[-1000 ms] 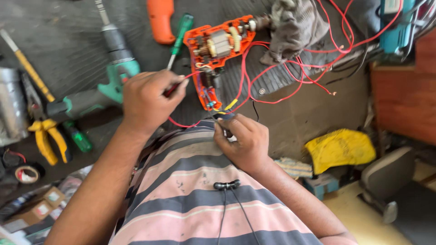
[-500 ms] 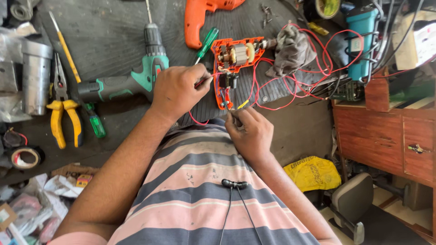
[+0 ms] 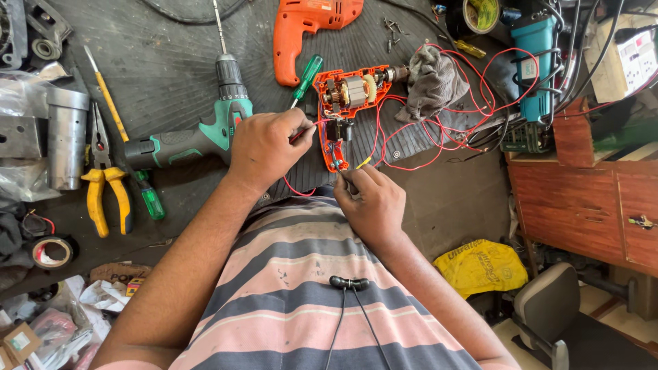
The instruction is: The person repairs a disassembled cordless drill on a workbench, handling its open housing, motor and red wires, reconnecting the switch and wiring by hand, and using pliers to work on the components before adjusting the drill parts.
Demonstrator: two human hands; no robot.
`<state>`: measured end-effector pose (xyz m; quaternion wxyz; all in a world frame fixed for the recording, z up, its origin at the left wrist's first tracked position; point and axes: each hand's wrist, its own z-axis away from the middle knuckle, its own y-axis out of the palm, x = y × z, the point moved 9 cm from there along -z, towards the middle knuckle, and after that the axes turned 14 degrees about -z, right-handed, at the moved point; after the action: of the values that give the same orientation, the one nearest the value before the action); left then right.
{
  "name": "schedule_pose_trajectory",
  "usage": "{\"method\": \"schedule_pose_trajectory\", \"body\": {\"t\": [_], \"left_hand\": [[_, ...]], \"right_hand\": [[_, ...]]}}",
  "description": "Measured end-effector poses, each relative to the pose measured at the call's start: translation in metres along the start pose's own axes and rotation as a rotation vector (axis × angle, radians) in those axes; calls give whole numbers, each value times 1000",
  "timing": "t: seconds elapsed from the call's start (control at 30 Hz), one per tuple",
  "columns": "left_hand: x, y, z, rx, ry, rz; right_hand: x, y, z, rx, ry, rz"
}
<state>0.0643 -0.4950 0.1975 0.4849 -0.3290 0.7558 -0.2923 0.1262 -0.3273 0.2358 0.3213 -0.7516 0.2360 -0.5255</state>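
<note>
An opened orange drill half-shell (image 3: 346, 103) with its motor and windings exposed lies on the black ribbed mat (image 3: 164, 62). My left hand (image 3: 266, 145) is closed on a thin red wire at the shell's left side. My right hand (image 3: 373, 204) pinches wire ends, one yellow-tipped, just below the shell's handle. Loose red wires (image 3: 452, 130) loop from the shell to the right, past a grey rag (image 3: 433, 83) at the chuck end.
A green cordless drill (image 3: 205, 130), a green-handled screwdriver (image 3: 306, 75), an orange drill housing (image 3: 305, 27), yellow pliers (image 3: 103, 185), a metal cylinder (image 3: 67, 137) and a tape roll (image 3: 51, 252) surround the work. A teal power tool (image 3: 538, 62), wooden cabinet (image 3: 603, 205), yellow bag (image 3: 480, 264) and chair (image 3: 548, 308) are to the right.
The view has shifted so the bench sits further right and lower in frame. Both hands stay at the open drill shell, holding the wires as before.
</note>
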Motion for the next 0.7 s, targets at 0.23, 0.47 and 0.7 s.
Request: {"method": "schedule_pose_trajectory", "body": {"t": [0.23, 0.47, 0.7], "left_hand": [[-2, -2, 2, -13, 6, -6], [1, -2, -5, -12, 7, -11], [2, -9, -9, -44, 27, 30]], "right_hand": [[3, -1, -1, -6, -3, -5], [-1, 2, -8, 13, 9, -5], [-3, 6, -14, 32, 35, -17]]}}
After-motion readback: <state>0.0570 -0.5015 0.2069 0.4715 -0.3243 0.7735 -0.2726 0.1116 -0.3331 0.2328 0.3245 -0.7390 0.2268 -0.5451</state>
